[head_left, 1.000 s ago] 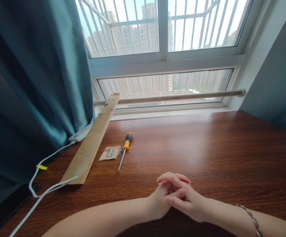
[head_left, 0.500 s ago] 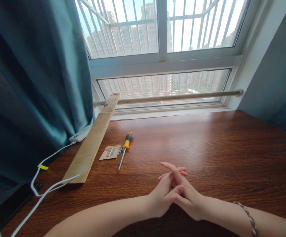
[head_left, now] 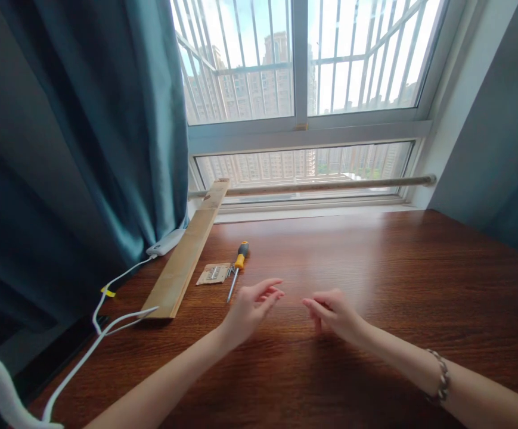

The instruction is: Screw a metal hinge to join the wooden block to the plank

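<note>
My left hand [head_left: 255,305] hovers over the brown wooden table, its fingers loosely bent and apart, holding nothing. Opposite it, my right hand [head_left: 332,311] is loosely curled with a gap between thumb and fingers, also holding nothing. The two hands do not touch. Nearest to my left hand is a screwdriver [head_left: 240,261] with a yellow and black handle, its tip toward me. Beside its shaft lie several small screws [head_left: 230,271]. Left of them, a piece of cardboard [head_left: 204,276] bears a small silver metal piece that looks like a hinge [head_left: 214,272].
Long wooden boards [head_left: 173,268] lie at the left, reaching toward the window rail [head_left: 330,186]. A white device [head_left: 166,242] with a white cable [head_left: 118,275] rests by the blue curtain [head_left: 151,149]. Dark wood table surface [head_left: 397,274] extends to the right.
My hands were clasped with interlaced fingers; they have come apart, the left moving left toward the screwdriver. The camera view has shifted slightly. The items on the table stay put.
</note>
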Motion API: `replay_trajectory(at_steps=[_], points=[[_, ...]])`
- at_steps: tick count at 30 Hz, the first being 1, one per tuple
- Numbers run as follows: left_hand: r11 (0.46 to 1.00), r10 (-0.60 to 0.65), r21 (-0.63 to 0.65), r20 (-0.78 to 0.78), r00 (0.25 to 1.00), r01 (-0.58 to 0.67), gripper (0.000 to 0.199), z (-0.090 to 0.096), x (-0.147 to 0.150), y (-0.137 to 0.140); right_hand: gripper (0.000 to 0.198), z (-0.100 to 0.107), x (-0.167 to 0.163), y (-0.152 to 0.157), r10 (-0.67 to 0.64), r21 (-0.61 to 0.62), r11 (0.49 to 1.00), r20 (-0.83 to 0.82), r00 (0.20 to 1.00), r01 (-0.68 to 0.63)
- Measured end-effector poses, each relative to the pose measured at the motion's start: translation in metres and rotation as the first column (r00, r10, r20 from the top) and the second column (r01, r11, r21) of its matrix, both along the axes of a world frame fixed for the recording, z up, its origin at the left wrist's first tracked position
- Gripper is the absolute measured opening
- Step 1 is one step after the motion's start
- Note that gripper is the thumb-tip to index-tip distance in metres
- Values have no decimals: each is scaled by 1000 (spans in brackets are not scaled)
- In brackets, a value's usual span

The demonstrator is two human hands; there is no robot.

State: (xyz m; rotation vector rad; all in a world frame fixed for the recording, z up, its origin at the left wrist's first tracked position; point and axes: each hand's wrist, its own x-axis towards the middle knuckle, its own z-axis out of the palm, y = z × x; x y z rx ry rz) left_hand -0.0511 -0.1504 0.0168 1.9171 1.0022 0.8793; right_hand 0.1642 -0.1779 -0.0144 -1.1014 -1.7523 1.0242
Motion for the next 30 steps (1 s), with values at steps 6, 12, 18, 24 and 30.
replay_trajectory(at_steps=[6, 12, 18, 24, 30], points=[[831, 458, 426, -155, 875, -359, 36, -7, -75, 43, 17, 3, -44, 9, -118, 84, 989, -10, 993, 118], [525, 778, 681, -141, 612, -511, 44, -12, -149, 90, 5, 7, -149, 43, 8, -286, 953, -305, 952, -100], [427, 904, 592, -301, 304, -684, 66, -27, -203, 111, 11, 7, -258, 76, -131, -339, 939, -179, 975, 64], [469, 849, 361, -436, 299, -806, 52, -41, -236, 130, 24, -26, -309, 103, -160, -306, 947, -179, 971, 99], [374, 923, 212, -183, 339, -903, 25, -54, -245, 139, 19, -47, -316, 105, -53, -255, 963, -478, 877, -81]])
